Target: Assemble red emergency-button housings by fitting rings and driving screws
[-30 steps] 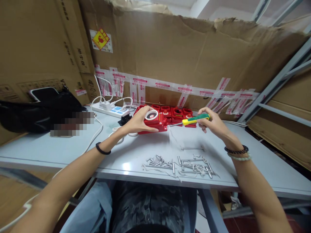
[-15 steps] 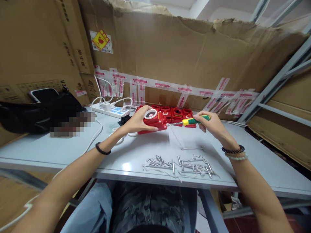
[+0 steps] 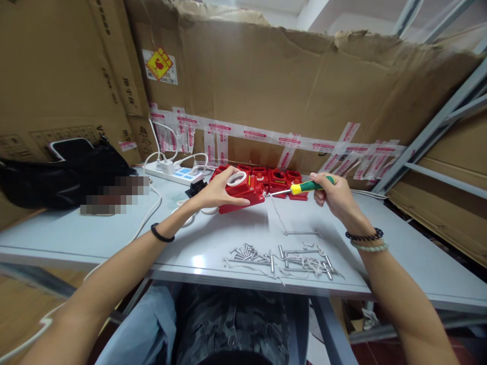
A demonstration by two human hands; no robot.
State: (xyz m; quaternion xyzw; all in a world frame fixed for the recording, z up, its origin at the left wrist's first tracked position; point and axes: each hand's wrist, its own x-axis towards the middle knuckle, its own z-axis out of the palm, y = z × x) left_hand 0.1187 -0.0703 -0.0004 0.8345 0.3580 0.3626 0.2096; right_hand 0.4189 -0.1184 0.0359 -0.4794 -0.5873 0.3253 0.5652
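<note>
My left hand (image 3: 217,191) clasps the red box (image 3: 248,189) between thumb and fingers, over the table (image 3: 338,223); long axis roughly left to right. My right hand (image 3: 332,191), curled round the driver (image 3: 304,187), lies off its right end, farther out; shaft aims at that end, contact unclear to me. String (image 3: 279,218) by the tip runs to a T-bar (image 3: 302,232). Screws (image 3: 245,251) nearer; red units (image 3: 277,177) behind.

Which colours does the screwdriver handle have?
Green and yellow; the handle shows best in the head view.
</note>
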